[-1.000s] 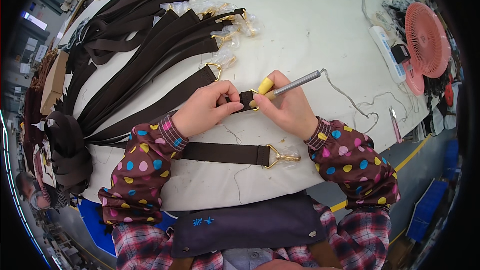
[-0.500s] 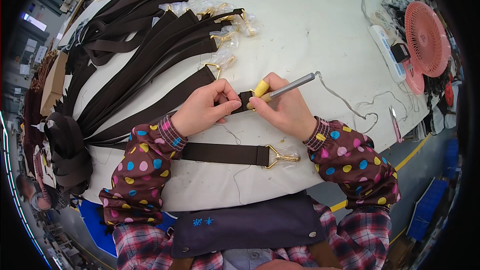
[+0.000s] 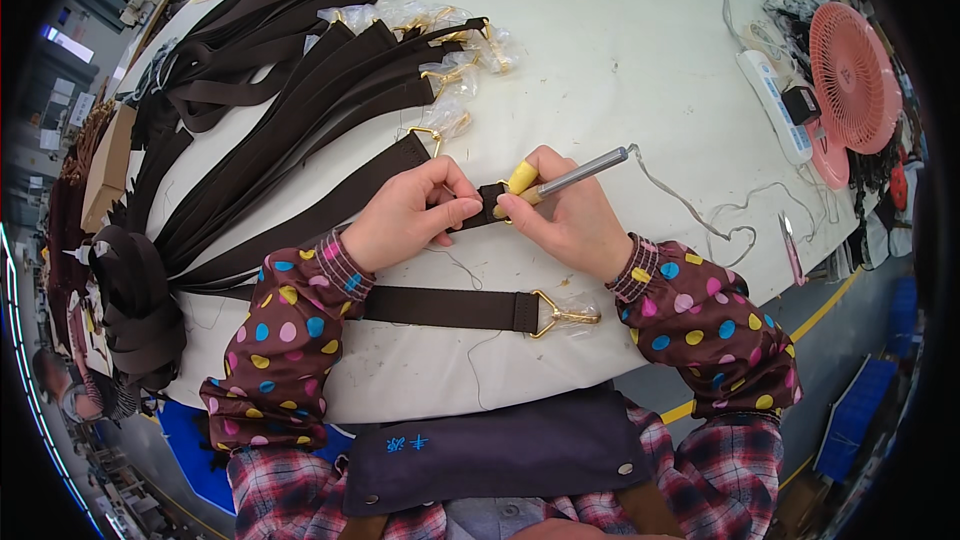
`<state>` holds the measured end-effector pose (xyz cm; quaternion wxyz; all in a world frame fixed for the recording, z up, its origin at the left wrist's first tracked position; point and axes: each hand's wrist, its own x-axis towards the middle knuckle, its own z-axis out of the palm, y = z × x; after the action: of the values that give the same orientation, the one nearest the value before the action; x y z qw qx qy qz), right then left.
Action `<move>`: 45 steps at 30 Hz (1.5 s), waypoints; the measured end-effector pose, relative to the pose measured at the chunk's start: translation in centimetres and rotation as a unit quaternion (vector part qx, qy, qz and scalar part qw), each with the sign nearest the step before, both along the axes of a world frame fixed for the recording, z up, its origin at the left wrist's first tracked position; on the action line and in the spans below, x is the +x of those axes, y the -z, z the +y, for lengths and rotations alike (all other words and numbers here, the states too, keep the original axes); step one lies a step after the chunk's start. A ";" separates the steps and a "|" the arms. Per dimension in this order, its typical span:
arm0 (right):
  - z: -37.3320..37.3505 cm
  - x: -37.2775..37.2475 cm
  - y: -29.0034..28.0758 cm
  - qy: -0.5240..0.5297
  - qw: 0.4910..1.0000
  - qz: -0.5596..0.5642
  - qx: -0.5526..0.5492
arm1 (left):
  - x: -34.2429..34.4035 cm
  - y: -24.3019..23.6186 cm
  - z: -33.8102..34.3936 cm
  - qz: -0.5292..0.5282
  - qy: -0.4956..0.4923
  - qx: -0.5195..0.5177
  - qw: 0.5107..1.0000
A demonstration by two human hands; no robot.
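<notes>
My left hand (image 3: 412,212) is closed in a pinch at the end of a dark brown webbing strap (image 3: 489,202), over the middle of the table. Gripped in my right hand (image 3: 572,217) is a corded pen-shaped tool (image 3: 585,171) with a silver barrel, slanting down toward the strap end. A yellow cover wraps my right index finger. The tool's tip is hidden behind my fingers, close to the stitched end and its gold metal ring. Nearer to me lies another strap (image 3: 450,308) with a gold clasp (image 3: 565,317) partly in clear plastic.
Many brown straps (image 3: 300,90) with plastic-wrapped gold clasps spread over the left of the white table (image 3: 610,60). A pink fan (image 3: 853,75), a white power strip (image 3: 775,105) and small thread snips (image 3: 791,250) are at the right. The tool's grey cord (image 3: 675,198) trails rightward.
Both hands hold nearly the same place at the strap end. The pen-shaped tool has shifted very slightly, and its cord has moved a little.
</notes>
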<state>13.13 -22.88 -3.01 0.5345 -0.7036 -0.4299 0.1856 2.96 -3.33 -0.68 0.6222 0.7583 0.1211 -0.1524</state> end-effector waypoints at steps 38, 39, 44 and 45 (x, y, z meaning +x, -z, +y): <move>0.4 0.2 -0.5 0.062 0.998 0.009 0.013 | 0.3 0.2 0.0 -0.067 -0.151 -0.049 0.985; 0.4 0.2 -0.5 0.056 0.998 0.020 0.021 | 0.2 -0.1 0.2 -0.067 -0.161 -0.010 0.985; 0.0 0.1 -0.3 0.035 0.993 0.106 0.049 | -0.6 -2.5 -0.8 -0.248 0.017 0.511 0.823; -0.1 0.1 -0.4 0.030 0.993 0.106 0.041 | -0.6 -2.8 -1.2 -0.246 0.049 0.491 0.834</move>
<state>13.24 -22.93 -2.63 0.6104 -0.6702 -0.3570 0.2252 2.37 -4.51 2.14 0.1687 0.9816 -0.0144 0.0881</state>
